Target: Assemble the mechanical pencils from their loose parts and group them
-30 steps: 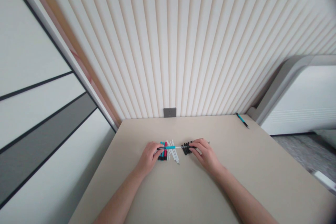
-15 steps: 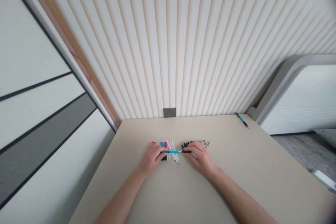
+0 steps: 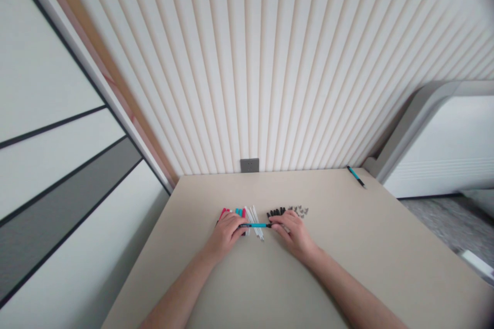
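Observation:
My left hand [image 3: 227, 230] is closed on the black-ended part of a blue pen barrel [image 3: 258, 225], which lies level between both hands. At its other end, my right hand [image 3: 294, 229] pinches a black pen grip [image 3: 270, 225], partly covered by the fingers. Grip and barrel meet with no visible gap. Under and behind the left hand are red and blue pen barrels [image 3: 240, 212], partly hidden. White refills [image 3: 253, 216] lie between the hands. Several black grips [image 3: 276, 212] sit just behind the right fingers, beside small grey pen tips [image 3: 301, 211].
A blue and black pen [image 3: 355, 177] lies at the far right of the beige table [image 3: 309, 187]. A ribbed wall with a dark socket [image 3: 249, 165] stands behind it. White cabinet panels are at left, a grey-white bed frame [image 3: 409, 128] at right.
The black grip has come up against the blue barrel, and the pale refill section between them is covered. My left hand has shifted slightly right and nearer to me.

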Available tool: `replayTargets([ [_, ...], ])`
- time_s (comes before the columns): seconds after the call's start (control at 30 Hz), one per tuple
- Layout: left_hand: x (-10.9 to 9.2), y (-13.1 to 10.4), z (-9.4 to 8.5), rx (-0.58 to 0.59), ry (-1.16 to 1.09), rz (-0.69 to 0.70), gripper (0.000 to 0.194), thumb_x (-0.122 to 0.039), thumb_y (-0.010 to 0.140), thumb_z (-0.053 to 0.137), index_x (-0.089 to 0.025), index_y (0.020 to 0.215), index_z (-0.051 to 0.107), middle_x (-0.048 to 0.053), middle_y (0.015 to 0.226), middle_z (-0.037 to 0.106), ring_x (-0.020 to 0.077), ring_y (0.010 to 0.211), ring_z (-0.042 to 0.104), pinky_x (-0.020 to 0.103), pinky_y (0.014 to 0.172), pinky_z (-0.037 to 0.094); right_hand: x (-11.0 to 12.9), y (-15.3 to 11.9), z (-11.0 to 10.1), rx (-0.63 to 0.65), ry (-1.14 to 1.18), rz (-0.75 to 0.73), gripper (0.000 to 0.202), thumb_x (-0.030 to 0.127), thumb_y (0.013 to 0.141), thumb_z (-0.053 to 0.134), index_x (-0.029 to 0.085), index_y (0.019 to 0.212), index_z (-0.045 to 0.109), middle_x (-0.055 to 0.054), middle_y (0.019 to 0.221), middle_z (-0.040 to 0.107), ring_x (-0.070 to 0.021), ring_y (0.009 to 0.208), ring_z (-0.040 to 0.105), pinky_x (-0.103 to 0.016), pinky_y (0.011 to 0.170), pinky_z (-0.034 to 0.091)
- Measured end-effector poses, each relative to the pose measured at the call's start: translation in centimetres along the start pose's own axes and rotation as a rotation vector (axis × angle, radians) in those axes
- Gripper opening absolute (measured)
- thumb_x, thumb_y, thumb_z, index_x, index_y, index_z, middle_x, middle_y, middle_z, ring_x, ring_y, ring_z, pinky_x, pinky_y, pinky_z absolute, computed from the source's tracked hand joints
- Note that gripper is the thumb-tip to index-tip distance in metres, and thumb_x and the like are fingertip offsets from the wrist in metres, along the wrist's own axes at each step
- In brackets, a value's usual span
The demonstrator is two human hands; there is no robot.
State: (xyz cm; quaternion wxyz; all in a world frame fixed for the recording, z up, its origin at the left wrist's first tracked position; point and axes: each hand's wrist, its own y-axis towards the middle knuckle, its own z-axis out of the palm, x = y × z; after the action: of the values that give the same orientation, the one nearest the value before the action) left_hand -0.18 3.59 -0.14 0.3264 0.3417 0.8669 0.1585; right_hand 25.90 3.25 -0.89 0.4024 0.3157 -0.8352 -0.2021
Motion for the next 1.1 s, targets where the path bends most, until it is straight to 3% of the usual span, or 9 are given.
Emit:
replayTargets([
  [0.2, 0.8, -0.4, 0.1, -0.073, 0.012, -0.049, 0.011, -0.027, 0.094, 0.053, -0.021, 0.099, 0.060, 0.003, 0.090, 0.068, 0.0176, 0.085, 0.061, 0.035, 0.087, 0.043, 0.3, -0.2, -0.3, 0.078, 0.006, 0.033, 0.032, 0.026, 0.093, 0.051, 0.021, 0.125, 0.053, -0.009, 0.106, 0.068, -0.0210, 0.093, 0.062, -0.039, 0.086, 0.048],
  [0.43, 0.5, -0.3, 0.0, -0.018, 0.003, 0.005, 0.012, -0.027, 0.094, 0.053, -0.020, 0.099, 0.061, 0.003, 0.088, 0.067, 0.0173, 0.085, 0.060, 0.034, 0.087, 0.043, -0.1, -0.1, -0.1, 0.110, 0.053, 0.044, 0.017, 0.030, 0.095, 0.050, 0.021, 0.102, 0.063, -0.007, 0.092, 0.071, -0.0186, 0.082, 0.062, -0.034, 0.079, 0.047],
  [0.57, 0.2, -0.2, -0.1, 0.026, 0.006, 0.033, 0.013, -0.027, 0.095, 0.051, -0.020, 0.100, 0.061, 0.003, 0.087, 0.067, 0.0179, 0.087, 0.059, 0.033, 0.085, 0.043, -0.4, -0.3, 0.1, 0.143, 0.071, 0.082, 0.031, 0.031, 0.099, 0.041, 0.021, 0.083, 0.066, -0.004, 0.079, 0.070, -0.0168, 0.074, 0.061, -0.033, 0.076, 0.045],
  [0.63, 0.3, -0.2, 0.0, 0.031, 0.008, 0.029, 0.013, -0.027, 0.095, 0.051, -0.020, 0.100, 0.061, 0.003, 0.088, 0.067, 0.0180, 0.088, 0.059, 0.033, 0.085, 0.043, -0.4, -0.3, 0.1, 0.156, 0.066, 0.091, 0.031, 0.031, 0.100, 0.038, 0.022, 0.092, 0.066, -0.004, 0.082, 0.070, -0.0167, 0.076, 0.062, -0.033, 0.078, 0.044],
  [0.73, 0.5, -0.3, 0.0, 0.016, 0.014, 0.011, 0.012, -0.027, 0.095, 0.052, -0.020, 0.100, 0.060, 0.003, 0.088, 0.067, 0.0179, 0.088, 0.059, 0.034, 0.086, 0.042, -0.4, -0.3, -0.1, 0.172, 0.039, 0.087, 0.029, 0.033, 0.096, 0.048, 0.022, 0.121, 0.056, -0.007, 0.097, 0.069, -0.0192, 0.089, 0.063, -0.035, 0.084, 0.045],
  [0.8, 0.7, -0.3, 0.1, -0.014, 0.015, -0.005, 0.012, -0.027, 0.095, 0.052, -0.020, 0.100, 0.061, 0.003, 0.089, 0.067, 0.0175, 0.087, 0.060, 0.034, 0.087, 0.042, -0.4, -0.2, -0.3, 0.147, 0.023, 0.089, 0.034, 0.034, 0.093, 0.053, 0.021, 0.125, 0.052, -0.008, 0.103, 0.068, -0.0209, 0.094, 0.062, -0.036, 0.085, 0.045],
  [0.93, 0.8, -0.3, 0.1, -0.045, 0.021, -0.001, 0.011, -0.026, 0.094, 0.054, -0.020, 0.100, 0.061, 0.003, 0.089, 0.067, 0.0168, 0.085, 0.060, 0.033, 0.086, 0.043, -0.8, -0.2, -0.3, 0.089, 0.002, 0.090, 0.018, 0.033, 0.094, 0.051, 0.021, 0.101, 0.062, -0.007, 0.090, 0.068, -0.0199, 0.084, 0.061, -0.035, 0.079, 0.045],
  [1.03, 0.7, -0.3, 0.1, -0.018, 0.035, 0.018, 0.011, -0.027, 0.094, 0.054, -0.020, 0.099, 0.061, 0.003, 0.089, 0.067, 0.0172, 0.087, 0.060, 0.033, 0.086, 0.043, -1.1, -0.1, 0.0, 0.111, -0.013, 0.073, 0.030, 0.032, 0.098, 0.043, 0.020, 0.079, 0.063, -0.004, 0.071, 0.064, -0.0171, 0.070, 0.058, -0.034, 0.076, 0.043],
  [1.1, 0.6, -0.3, 0.1, -0.010, 0.044, 0.023, 0.012, -0.028, 0.095, 0.053, -0.020, 0.098, 0.061, 0.003, 0.088, 0.067, 0.0174, 0.087, 0.060, 0.033, 0.086, 0.043, -1.2, -0.1, 0.1, 0.121, -0.019, 0.070, 0.037, 0.030, 0.100, 0.037, 0.020, 0.076, 0.064, -0.003, 0.067, 0.063, -0.0162, 0.068, 0.057, -0.034, 0.076, 0.042],
])
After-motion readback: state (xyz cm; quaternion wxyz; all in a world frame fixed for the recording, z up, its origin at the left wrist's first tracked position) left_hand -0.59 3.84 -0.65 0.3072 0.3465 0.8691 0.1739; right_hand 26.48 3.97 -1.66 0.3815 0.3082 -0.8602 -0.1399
